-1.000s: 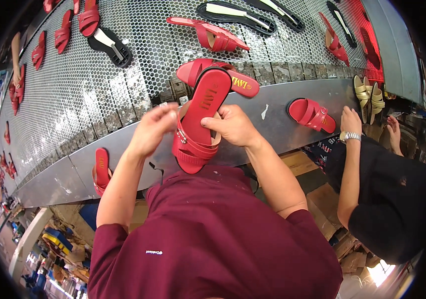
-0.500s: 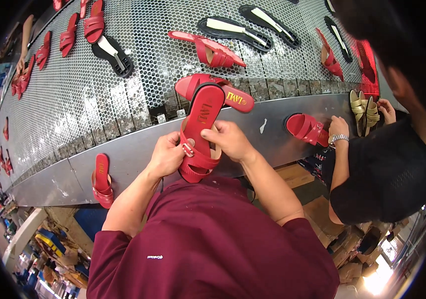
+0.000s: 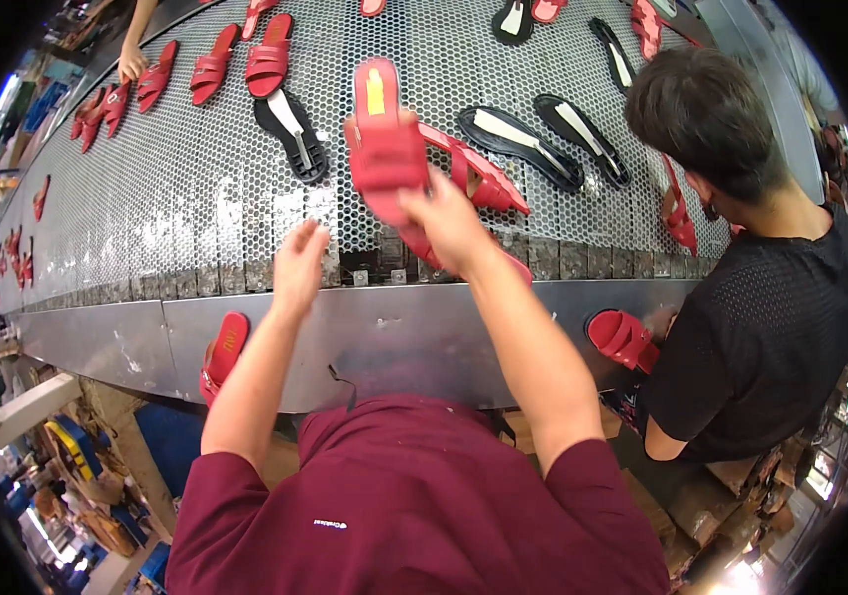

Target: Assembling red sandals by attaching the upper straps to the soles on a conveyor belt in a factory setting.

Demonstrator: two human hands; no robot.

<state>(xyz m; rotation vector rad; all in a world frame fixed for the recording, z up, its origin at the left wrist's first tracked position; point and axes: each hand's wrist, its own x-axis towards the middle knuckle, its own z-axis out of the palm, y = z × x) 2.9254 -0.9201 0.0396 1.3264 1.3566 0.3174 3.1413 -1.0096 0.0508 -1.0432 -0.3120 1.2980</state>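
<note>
The right hand [image 3: 449,223] grips a red sandal [image 3: 384,139] by its heel, out over the perforated belt [image 3: 196,198]; the left hand [image 3: 300,263] hovers open and empty. Best laid flat on bare mesh, apart from the black sole [image 3: 292,134]

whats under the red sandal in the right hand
The right hand holds the red slide sandal above the perforated metal conveyor belt. Another red sandal lies partly beneath it. The belt directly underneath is covered, so anything else there cannot be seen.
</note>
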